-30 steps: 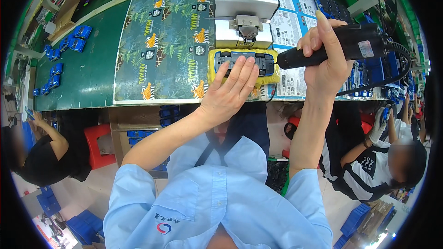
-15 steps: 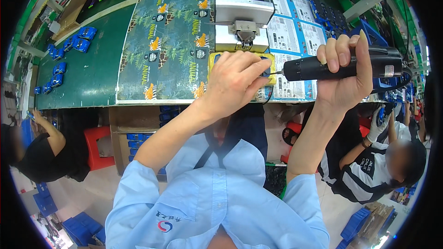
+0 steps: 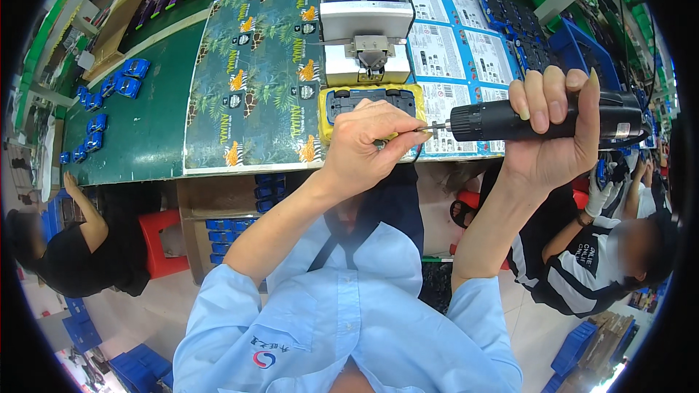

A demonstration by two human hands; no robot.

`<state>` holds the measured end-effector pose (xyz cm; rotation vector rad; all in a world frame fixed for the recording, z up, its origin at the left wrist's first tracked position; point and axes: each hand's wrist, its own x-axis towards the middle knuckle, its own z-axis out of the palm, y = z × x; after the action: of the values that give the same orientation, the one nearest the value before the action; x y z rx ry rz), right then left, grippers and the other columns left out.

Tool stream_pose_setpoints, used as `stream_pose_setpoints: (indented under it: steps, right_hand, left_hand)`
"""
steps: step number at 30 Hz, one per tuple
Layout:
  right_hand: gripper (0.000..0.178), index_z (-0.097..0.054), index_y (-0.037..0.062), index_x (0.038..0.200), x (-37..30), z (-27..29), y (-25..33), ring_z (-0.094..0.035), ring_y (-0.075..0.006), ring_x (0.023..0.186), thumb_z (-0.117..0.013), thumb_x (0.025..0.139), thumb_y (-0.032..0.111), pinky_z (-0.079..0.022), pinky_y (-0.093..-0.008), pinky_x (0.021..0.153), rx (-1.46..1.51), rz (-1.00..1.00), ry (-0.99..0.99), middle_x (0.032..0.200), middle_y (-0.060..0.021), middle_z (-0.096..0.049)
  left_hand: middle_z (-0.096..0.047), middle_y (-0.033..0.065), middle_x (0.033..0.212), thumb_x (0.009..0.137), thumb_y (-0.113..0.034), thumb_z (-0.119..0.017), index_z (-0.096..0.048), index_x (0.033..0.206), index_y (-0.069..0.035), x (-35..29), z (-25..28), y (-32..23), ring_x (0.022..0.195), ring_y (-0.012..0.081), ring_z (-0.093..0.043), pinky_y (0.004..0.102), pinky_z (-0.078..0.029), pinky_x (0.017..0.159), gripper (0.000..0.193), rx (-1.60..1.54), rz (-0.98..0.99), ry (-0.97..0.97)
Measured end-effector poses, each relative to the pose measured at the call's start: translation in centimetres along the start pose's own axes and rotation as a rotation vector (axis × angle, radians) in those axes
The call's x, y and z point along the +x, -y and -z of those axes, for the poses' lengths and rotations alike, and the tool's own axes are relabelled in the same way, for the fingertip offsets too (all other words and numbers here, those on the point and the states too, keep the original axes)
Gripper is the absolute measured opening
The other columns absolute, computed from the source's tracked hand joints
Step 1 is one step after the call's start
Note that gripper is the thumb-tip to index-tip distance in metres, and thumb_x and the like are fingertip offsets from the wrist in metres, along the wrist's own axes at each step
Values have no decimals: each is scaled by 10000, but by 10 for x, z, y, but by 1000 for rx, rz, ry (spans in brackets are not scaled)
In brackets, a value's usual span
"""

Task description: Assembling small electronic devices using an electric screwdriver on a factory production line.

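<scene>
My right hand is wrapped round a black electric screwdriver, held level with its bit pointing left. At the bit's tip, the thumb and forefinger of my left hand are pinched together; whatever lies between them is too small to make out. Just beyond that hand, a toy car rests upside down in a yellow holder, its dark underside and wheels facing up. My left hand covers part of the holder's near side.
Behind the holder stands a metal machine. Printed sheets cover the green table, with blue toy cars at left. A blue bin and more car parts are at right. Co-workers sit on both sides.
My left hand has come off the toy car toward me, uncovering its underside, and now pinches at the bit's tip. The screwdriver has moved slightly right, away from the holder.
</scene>
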<state>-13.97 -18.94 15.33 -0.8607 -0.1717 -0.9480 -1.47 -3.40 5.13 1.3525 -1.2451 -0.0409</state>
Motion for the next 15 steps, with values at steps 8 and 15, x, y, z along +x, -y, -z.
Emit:
stream_pose_setpoints:
  steps: [8,15]
  right_hand:
    - [166,-583,45,989,-9,-4,4,-443,-133,515,-529,982,203,-386,-319,554,-41,45,56,640,-21,-464]
    - [86,-568,1,1011,-3,-9,-18,-487,-151,527,-567,949,61,-458,-329,570,-279,185,85,648,-46,-485]
  left_hand:
    - [-730,69,829,789,-23,-752,-742,933,-28,8,6,-2,741,178,-659,301,-448,711,144,-35,-24,105]
    - [-662,105,1193,691,-282,-830,-662,1148,-36,-11,20,10,1057,277,-616,420,-433,900,545,668,-232,80]
